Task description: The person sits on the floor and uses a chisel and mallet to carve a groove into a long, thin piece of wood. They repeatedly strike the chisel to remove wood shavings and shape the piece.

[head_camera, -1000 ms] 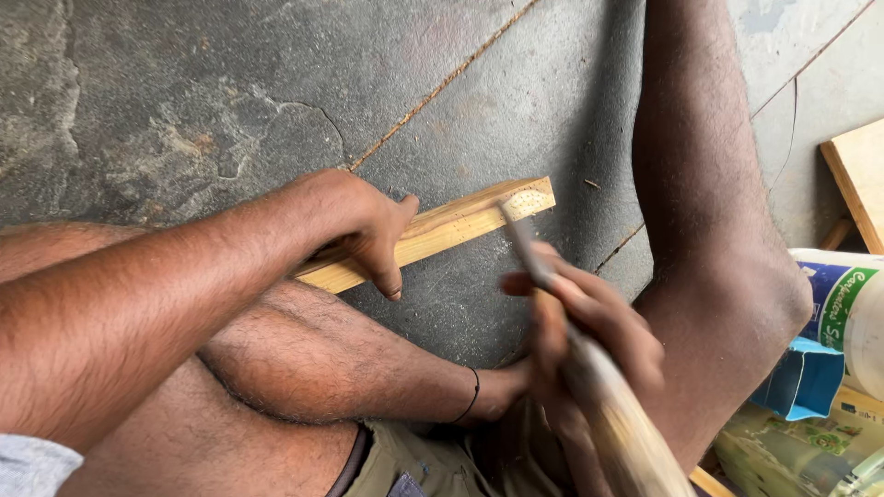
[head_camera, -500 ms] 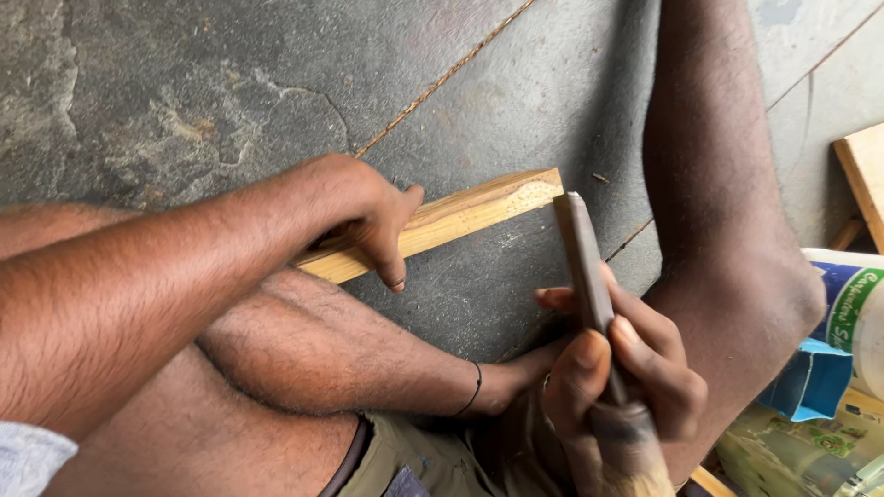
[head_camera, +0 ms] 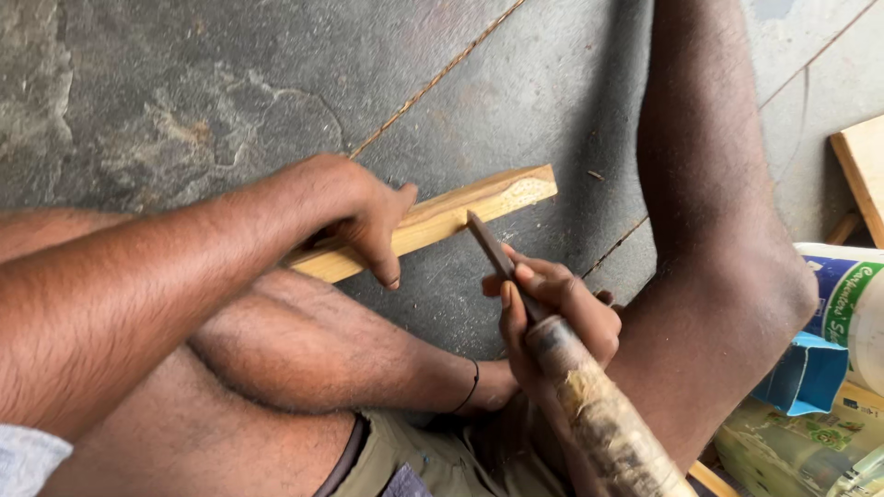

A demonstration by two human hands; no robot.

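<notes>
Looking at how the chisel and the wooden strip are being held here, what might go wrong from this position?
The chisel tip sits close to the left hand pinning the wooden strip; a slip could likely cut its thumb. The strip rests partly on a bare leg, so a glancing blade might hit skin. Only one hand steadies the strip, so it may shift on the stone floor.

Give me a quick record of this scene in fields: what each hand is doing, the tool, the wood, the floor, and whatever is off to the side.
left hand: presses down on a wooden strip, holding it against the floor
right hand: grips a chisel, blade tip at the strip's near edge
chisel: dark metal blade, worn wooden handle
wooden strip: pale, lies slanted on the floor
floor: grey stone, with a thin seam
side: white bottle and blue carton at right; wooden board at the right edge
</notes>
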